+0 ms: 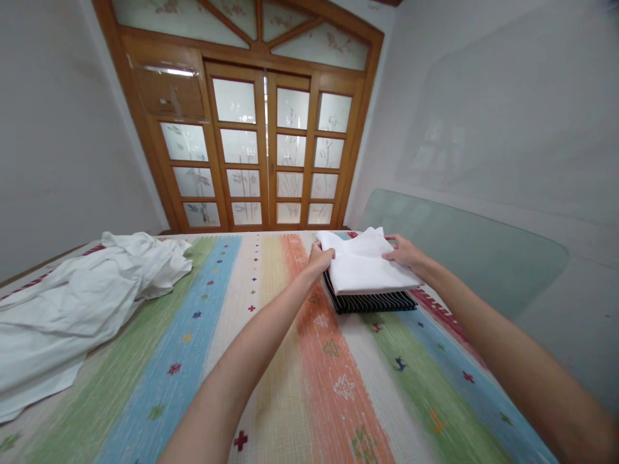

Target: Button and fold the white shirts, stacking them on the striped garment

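Observation:
A folded white garment (367, 264) lies on top of a folded black garment with white stripes (377, 303), toward the far right of the striped cloth. My left hand (321, 256) grips the white garment's left edge, thumb on top. At its right far edge, my right hand (402, 251) pinches the fabric between thumb and fingers. The fingers under the cloth are partly hidden. Off to the left, a rumpled white garment (91, 303) is spread loosely, apart from both hands.
Under everything is a multicoloured striped cloth (280, 386) with small figures. Beyond its far edge stand wooden doors with glass panes (242, 148). A pale green panel (459, 238) leans along the right wall, close to my right arm.

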`<state>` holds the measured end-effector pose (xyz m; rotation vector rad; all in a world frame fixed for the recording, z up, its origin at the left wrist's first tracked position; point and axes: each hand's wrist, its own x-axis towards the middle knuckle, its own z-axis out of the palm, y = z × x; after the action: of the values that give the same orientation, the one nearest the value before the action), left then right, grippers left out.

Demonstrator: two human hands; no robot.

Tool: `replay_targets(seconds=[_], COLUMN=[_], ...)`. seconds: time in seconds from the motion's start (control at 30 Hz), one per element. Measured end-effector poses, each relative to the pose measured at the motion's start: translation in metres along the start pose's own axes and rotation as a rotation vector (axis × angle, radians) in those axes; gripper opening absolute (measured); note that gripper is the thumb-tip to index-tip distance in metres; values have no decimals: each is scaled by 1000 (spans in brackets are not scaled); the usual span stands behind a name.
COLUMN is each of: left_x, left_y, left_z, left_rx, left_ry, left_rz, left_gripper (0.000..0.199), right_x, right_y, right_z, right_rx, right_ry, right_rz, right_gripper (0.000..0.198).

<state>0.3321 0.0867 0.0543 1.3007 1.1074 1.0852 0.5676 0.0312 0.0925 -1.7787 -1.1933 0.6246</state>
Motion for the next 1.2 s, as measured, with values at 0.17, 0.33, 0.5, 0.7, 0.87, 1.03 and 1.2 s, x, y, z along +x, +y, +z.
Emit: replay_targets(seconds=[0.17,0.33,0.5,0.7,0.87,1.03,1.2], left_x=[16,10,-5,-4,-3,-3,3], left_y=[-10,-54,-102,-109,-104,-100,-99], left_z=[18,28,29,28,24,24,29], left_rx=[-4,105,47,87,221,286,301], left_ry=[41,38,-105,-168,-224,-309,-283], left_rz=[55,25,152,177,182,242,230], left_gripper=[65,63,69,74,64,76,83], right_x=[23,36,25,14,11,8,5], right_y=[12,62,120,130,130,129,125], right_z=[-4,14,44,58,60,61,62], right_rx=[39,-184,-494,-574,-550,-500,-558], right_ry=[66,178,244,357,407,447,488], right_rz=[-30,40,13,-93,-157,-183,-156], right_gripper=[79,70,39,37,34,36,37])
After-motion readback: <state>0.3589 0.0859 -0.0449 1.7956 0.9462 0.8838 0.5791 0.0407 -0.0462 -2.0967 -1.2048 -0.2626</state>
